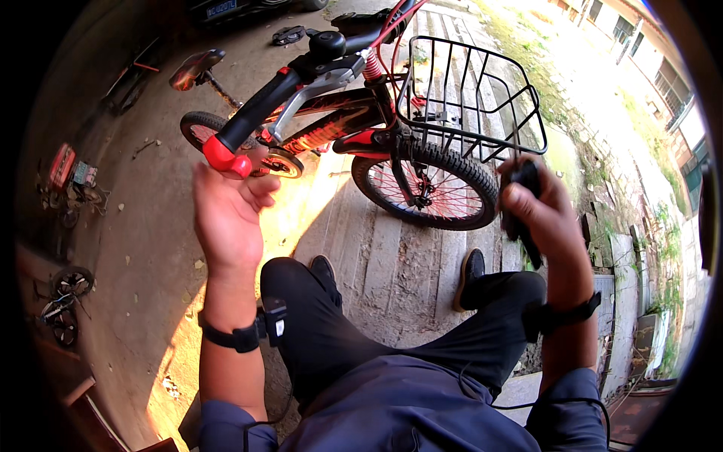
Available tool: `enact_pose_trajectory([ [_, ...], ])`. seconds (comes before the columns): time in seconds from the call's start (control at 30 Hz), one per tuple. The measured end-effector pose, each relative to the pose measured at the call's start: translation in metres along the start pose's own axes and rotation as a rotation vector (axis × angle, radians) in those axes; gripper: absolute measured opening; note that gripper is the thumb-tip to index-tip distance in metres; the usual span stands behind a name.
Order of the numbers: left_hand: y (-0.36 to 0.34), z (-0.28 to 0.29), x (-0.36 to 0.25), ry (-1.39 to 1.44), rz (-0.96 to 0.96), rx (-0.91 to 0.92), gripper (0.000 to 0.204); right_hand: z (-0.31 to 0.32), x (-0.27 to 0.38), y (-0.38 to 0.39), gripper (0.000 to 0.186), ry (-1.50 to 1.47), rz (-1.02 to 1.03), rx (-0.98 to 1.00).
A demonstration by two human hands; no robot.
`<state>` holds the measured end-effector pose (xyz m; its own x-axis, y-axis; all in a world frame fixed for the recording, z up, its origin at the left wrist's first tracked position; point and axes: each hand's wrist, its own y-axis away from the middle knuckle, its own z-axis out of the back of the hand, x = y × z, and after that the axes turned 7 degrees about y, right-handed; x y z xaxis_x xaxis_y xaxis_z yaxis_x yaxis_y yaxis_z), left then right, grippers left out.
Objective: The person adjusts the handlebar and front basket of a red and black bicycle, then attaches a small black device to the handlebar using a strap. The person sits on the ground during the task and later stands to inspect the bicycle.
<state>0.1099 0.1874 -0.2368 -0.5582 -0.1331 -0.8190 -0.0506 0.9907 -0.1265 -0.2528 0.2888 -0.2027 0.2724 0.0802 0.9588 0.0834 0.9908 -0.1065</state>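
Observation:
A bicycle [331, 124] with a black and orange frame stands before me, its front wheel [424, 184] with red spokes toward me. My left hand [230, 218] is just below the rounded red end [226, 157] of the black handlebar grip [260, 109]. Its palm is turned up, with the fingers apart and loosely bent; whether they touch the red end I cannot tell. Beside the front tyre, under the wire basket [474, 94], my right hand [546, 207] is closed around a long black object [525, 200], thumb pressed on it. The object's kind is not clear.
To the left stand a red vehicle [64, 169] and a small bicycle [64, 309] near the wall. A parked car [248, 9] is at the far top. Rough concrete slabs [392, 256] lie under the wheel and my shoes. Planks and weeds line the right side.

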Motion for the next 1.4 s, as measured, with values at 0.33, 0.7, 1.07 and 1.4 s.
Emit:
enact_pose_trajectory([
  [0.33, 0.122, 0.010, 0.129, -0.150, 0.711, 0.431, 0.050, -0.112, -0.120, 0.062, 0.038, 0.092, -0.089, 0.435],
  [0.7, 0.145, 0.022, 0.159, -0.038, 0.937, 0.258, 0.034, -0.131, -0.125, 0.076, 0.060, -0.060, -0.169, 0.455],
  [1.07, 0.153, 0.042, 0.178, -0.041, 0.802, 0.343, 0.034, -0.128, -0.126, 0.072, 0.055, -0.029, -0.199, 0.573],
  [1.4, 0.136, 0.060, 0.147, -0.066, 0.756, 0.194, 0.028, -0.106, -0.058, 0.024, 0.068, -0.053, -0.037, 0.200],
])
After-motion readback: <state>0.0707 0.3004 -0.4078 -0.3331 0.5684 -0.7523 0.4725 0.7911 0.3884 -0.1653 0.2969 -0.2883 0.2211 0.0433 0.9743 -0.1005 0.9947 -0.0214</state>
